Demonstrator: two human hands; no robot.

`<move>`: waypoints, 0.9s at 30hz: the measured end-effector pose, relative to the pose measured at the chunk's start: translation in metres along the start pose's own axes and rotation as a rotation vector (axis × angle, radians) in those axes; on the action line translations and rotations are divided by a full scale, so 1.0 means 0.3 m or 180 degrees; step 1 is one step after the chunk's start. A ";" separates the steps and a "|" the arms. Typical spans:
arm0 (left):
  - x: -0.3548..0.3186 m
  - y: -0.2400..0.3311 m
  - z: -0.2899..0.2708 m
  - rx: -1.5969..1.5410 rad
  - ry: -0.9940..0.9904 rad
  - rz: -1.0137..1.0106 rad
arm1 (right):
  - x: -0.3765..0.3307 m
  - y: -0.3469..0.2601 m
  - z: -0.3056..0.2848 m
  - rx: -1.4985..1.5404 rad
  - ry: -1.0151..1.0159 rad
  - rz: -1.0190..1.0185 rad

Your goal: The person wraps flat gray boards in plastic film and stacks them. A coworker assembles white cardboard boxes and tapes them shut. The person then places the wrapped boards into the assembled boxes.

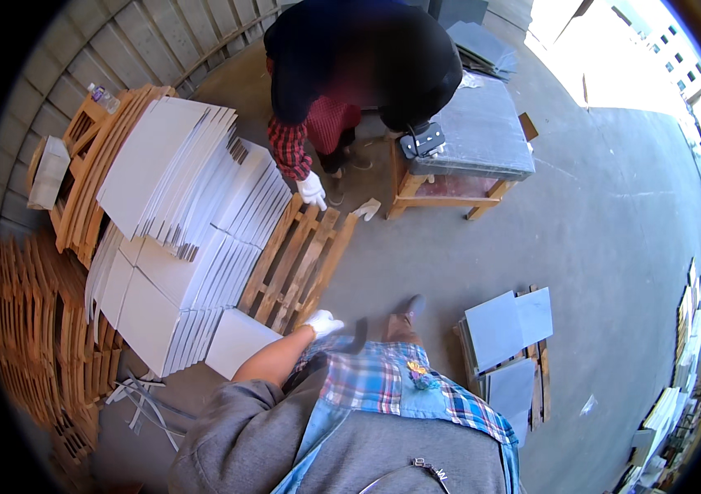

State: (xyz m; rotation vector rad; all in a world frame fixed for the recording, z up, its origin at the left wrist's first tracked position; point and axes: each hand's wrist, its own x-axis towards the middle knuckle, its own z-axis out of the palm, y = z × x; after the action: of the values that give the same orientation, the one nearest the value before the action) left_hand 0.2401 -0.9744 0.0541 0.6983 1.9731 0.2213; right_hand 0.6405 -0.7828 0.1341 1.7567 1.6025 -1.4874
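My left hand (323,323), in a white glove, hangs in front of my checked apron with its fingers loosely apart and nothing visible in them. It is just beyond the near end of a slatted wooden pallet (318,247). Beside that pallet, to the left, lie tall leaning stacks of white flat sheets (202,267), with a single white panel (238,342) at their near end. My right hand is out of view. Across the pallet a co-worker in a checked sleeve bends over, one white-gloved hand (311,191) above the pallet's far end.
A grey-topped wooden table (482,136) bears a black device (422,141). Grey panels (494,329) lie on a pallet to my right. Stacked wooden pallets (46,329) and loose strapping (149,403) are at the left. A pale scrap (367,209) lies by the pallet's far corner.
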 end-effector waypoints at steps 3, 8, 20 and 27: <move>0.088 0.140 0.011 -0.0076 -0.0030 0.0319 | 0.176 0.068 -0.092 -0.0231 -0.0065 -0.0120; 0.303 0.376 -0.075 -0.0067 0.0129 -0.0010 | 0.486 0.056 -0.401 -0.0272 -0.0110 -0.0213; 0.563 0.882 -0.251 -0.0383 0.0707 -0.0276 | 1.031 -0.507 -1.076 0.1305 0.0039 -0.0459; 0.874 0.719 -0.090 -0.0239 0.0035 -0.0440 | 1.110 -0.549 -1.121 0.0149 0.0207 -0.0480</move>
State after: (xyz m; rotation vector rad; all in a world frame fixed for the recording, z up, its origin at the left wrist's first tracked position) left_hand 0.2089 -0.6476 -0.0368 0.5113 2.0035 0.2145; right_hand 0.5902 -0.2910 0.0528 1.7602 1.7816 -1.5616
